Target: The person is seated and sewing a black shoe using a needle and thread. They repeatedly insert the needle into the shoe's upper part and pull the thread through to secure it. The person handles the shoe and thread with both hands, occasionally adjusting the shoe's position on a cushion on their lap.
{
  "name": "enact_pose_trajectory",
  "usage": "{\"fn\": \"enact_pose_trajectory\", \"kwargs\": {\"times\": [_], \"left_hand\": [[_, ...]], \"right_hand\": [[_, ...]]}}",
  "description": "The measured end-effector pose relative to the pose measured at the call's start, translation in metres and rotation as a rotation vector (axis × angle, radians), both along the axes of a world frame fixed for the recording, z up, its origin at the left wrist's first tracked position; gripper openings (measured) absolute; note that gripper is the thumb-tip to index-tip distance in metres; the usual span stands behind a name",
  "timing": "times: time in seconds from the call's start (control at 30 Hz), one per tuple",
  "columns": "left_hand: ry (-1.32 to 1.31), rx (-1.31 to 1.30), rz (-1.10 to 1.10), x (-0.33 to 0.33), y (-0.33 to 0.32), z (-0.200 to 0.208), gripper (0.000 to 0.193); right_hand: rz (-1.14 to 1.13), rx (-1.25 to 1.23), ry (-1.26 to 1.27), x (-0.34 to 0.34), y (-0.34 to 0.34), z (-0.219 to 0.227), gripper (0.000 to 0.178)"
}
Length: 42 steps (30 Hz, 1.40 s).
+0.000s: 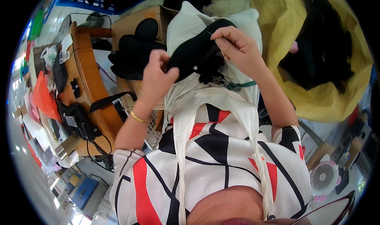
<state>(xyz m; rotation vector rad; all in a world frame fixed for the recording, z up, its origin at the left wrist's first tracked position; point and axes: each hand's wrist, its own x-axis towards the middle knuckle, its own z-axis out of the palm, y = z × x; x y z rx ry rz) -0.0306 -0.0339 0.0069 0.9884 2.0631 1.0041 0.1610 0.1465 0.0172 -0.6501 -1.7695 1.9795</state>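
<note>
A long black padded fabric piece (198, 42), rounded at its ends like a shoe sole, lies slanted across the white apron (249, 25) on my lap. My left hand (156, 75) is at its lower left end, with that end between thumb and fingers. Over its upper right part, the thumb and forefinger of my right hand (239, 51) pinch a thin, shiny sliver that looks like a needle; any thread is too fine to see. Dark loose scraps (210, 69) and a tool with a green handle (245, 84) rest on the apron below the piece.
At the left, similar black padded pieces (136, 51) pile up by a cardboard box (118, 25). A wooden table (89, 80) holds a black bag (75, 120). A big yellow sack (273, 31) with black pieces stands at the right, near a white fan (324, 176).
</note>
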Motion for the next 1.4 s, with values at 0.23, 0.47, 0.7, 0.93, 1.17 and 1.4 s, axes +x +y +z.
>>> {"fn": "enact_pose_trajectory", "kwargs": {"times": [0.23, 0.47, 0.7, 0.93, 1.17, 1.4], "left_hand": [[-0.116, 0.019, -0.486, -0.084, 0.058, 0.062, 0.034], [0.418, 0.286, -0.54, -0.084, 0.097, -0.006, 0.023], [0.263, -0.205, -0.039, -0.036, 0.036, 0.002, 0.05], [-0.263, -0.042, 0.213, -0.026, 0.051, -0.01, 0.049], [0.098, 0.352, 0.212, -0.013, 0.056, -0.04, 0.033], [0.16, 0.308, 0.182, -0.023, 0.055, -0.058, 0.033]], "right_hand": [[-0.031, 0.743, -0.093, -0.025, -0.017, 0.031, 0.014], [-0.065, 0.809, -0.186, -0.048, -0.037, -0.034, 0.022], [-0.221, 0.379, -0.146, -0.048, -0.05, -0.058, 0.024], [-0.222, 0.379, -0.116, -0.055, -0.053, -0.056, 0.025], [-0.311, 0.273, -0.114, -0.053, -0.043, -0.059, 0.027], [-0.262, 0.298, -0.168, -0.03, -0.059, -0.048, 0.024]]}}
